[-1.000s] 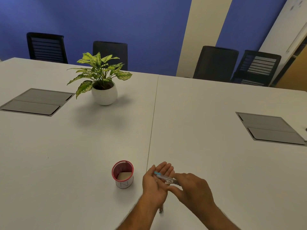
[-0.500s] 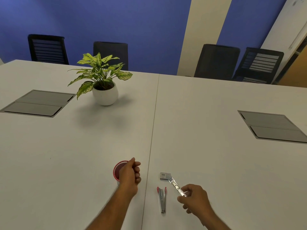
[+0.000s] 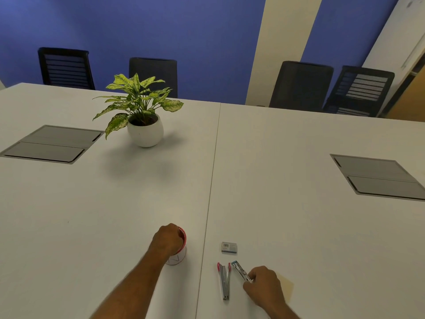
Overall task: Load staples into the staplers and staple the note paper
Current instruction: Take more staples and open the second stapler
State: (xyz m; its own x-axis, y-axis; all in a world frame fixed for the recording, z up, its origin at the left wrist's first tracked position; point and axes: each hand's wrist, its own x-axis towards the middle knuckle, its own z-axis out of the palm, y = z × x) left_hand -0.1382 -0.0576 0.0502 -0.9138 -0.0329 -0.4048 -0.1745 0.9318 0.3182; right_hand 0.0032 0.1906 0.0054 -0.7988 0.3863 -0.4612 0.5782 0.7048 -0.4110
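Progress looks early — the left hand (image 3: 166, 240) curls over the rim of the red-rimmed cup (image 3: 180, 254), while the pink-tipped stapler (image 3: 224, 283) lies open on the table (image 3: 299, 192), long axis running away from the person. Right of it the right hand (image 3: 262, 284) pinches the blue-tipped stapler (image 3: 240, 271), tip pointing up-left toward the staple box (image 3: 229, 247) — loading seems unfinished, and the yellow note paper (image 3: 287, 287) under that hand is not yet stapled.

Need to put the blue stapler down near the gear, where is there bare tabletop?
Bare table beyond the staple box, out toward the right hatch. Also bare between the cup and the table seam. Crowded: red stapler, blue stapler and right hand sit close together, yellow note paper beside them.
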